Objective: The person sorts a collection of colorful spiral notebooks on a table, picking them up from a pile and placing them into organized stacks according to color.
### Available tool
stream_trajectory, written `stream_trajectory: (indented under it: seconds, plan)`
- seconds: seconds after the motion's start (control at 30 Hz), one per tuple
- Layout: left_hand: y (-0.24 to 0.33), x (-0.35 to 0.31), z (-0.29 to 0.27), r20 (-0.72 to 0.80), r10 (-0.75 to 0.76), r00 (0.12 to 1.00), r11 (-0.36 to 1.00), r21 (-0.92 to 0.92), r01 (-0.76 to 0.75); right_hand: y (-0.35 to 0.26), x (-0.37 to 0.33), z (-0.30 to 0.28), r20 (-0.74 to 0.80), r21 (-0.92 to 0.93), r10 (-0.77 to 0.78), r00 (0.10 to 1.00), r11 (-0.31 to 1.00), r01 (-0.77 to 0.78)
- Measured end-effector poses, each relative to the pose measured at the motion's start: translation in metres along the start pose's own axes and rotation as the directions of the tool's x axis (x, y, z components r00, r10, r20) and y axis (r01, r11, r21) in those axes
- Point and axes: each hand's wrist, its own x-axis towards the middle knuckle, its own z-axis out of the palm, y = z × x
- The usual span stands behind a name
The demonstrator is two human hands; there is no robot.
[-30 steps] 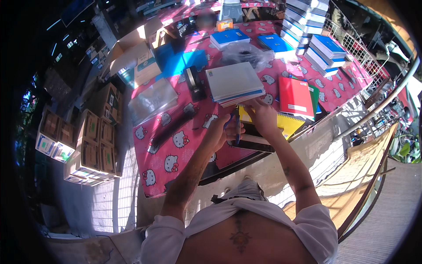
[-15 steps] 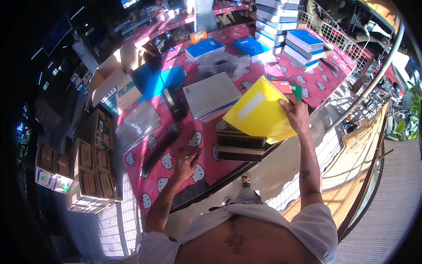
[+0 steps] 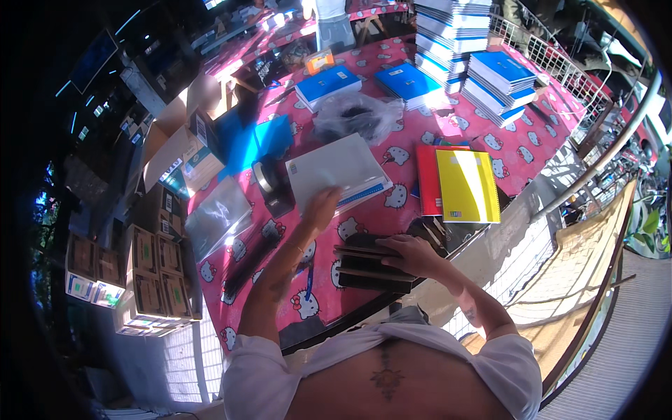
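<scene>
My left hand is at the near edge of a grey-covered notebook, its fingers bunched on the corner. The notebook tops a small stack showing blue and white edges. My right hand lies over a dark slatted box or organiser at the table's near edge, fingers stretched across its top; whether it grips is not plain. Beyond that hand, a yellow spiral notebook rests flat, overlapping a red notebook. A thin blue pen-like thing lies below my left forearm.
Blue book stacks and a clear plastic bag occupy the table's far side. A black tape dispenser and clear plastic sleeves lie leftward. Brown boxes stand beyond the left edge. A person stands far back.
The yellow notebook has left my right hand and now lies on the red one. That hand moved left and nearer onto the dark box; my left hand reached forward to the grey notebook.
</scene>
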Motion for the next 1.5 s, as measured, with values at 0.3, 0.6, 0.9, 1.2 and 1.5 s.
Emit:
stream_trajectory:
  seconds: [0.3,0.6,0.9,1.2,1.5]
  plan:
    - [0.124,0.065,-0.166,-0.243,0.064,0.968,0.991,0.13,-0.033,0.037,0.034,-0.068,-0.748,0.135,-0.016,0.663,0.975,0.176]
    - [0.198,0.043,-0.142,-0.129,0.309,0.942,0.95,-0.012,-0.313,0.07,-0.036,0.002,-0.555,0.784,0.379,0.74,0.535,0.315]
    - [0.185,0.011,-0.129,-0.009,0.319,0.948,0.945,0.077,-0.317,0.047,-0.026,0.021,-0.494,0.807,0.367,0.788,0.53,0.259]
    - [0.12,-0.124,-0.049,-0.153,-0.812,0.563,0.387,-0.863,0.324,0.049,-0.004,0.061,-0.612,0.685,0.363,0.702,0.688,0.241]
    - [0.028,-0.184,-0.057,-0.198,-0.548,0.813,0.828,-0.268,0.493,0.049,-0.017,0.083,-0.539,0.767,0.387,0.748,0.593,0.246]
